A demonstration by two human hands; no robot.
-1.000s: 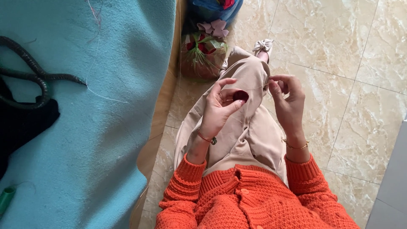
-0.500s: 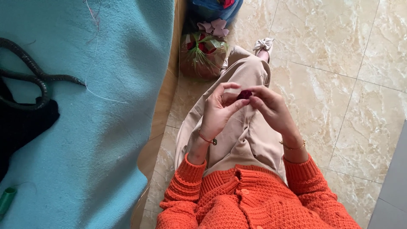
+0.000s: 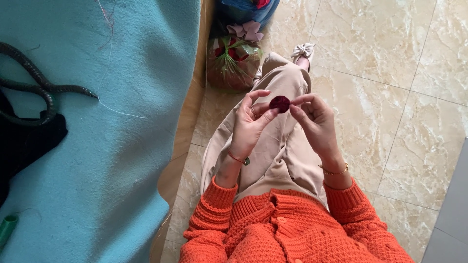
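Note:
A small round dark red piece, like a gathered fabric disc, is pinched between both my hands above my lap. My left hand grips its left side with thumb and fingers; a thin bracelet circles that wrist. My right hand holds its right edge with fingertips, a gold bracelet at the wrist. I wear an orange knitted cardigan and beige trousers. Whether a needle or thread is in my fingers I cannot tell.
A teal blanket covers the surface to my left, with a dark cord, black cloth, a loose thread and a green object at its edge. A wrapped bouquet stands on the marble floor ahead.
My right hand came in from the right and met my left hand at the dark red piece; both now hold it together, slightly higher.

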